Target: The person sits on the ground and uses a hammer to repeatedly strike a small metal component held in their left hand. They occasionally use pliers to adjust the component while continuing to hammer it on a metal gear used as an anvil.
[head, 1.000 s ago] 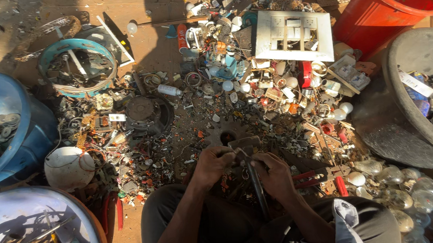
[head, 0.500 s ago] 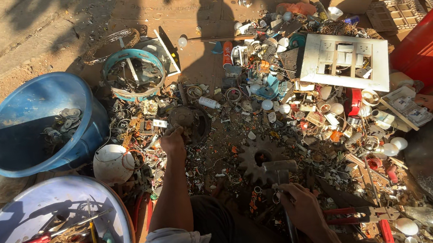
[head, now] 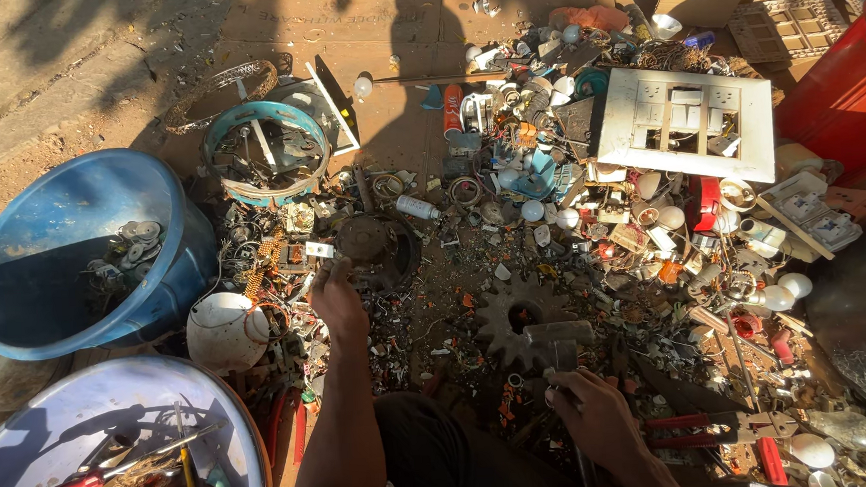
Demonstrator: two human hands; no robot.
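Sorting looked barely started: left hand (head: 337,301) grasping scrap by the motor (head: 371,245), right hand (head: 592,416) gripping a hammer (head: 559,338), pile mostly unsorted

1. Bare dirt ground (head: 63,86) in front of me carries everything, with a flattened cardboard sheet (head: 380,26) at the far side.
2. On it, left: blue tub (head: 16,299), white basin (head: 72,406), white dome (head: 226,331).
3. Centre: rusty gear (head: 517,314) amid scrap bits.
4. Right: white switch plate (head: 686,123), red bucket (head: 845,98).
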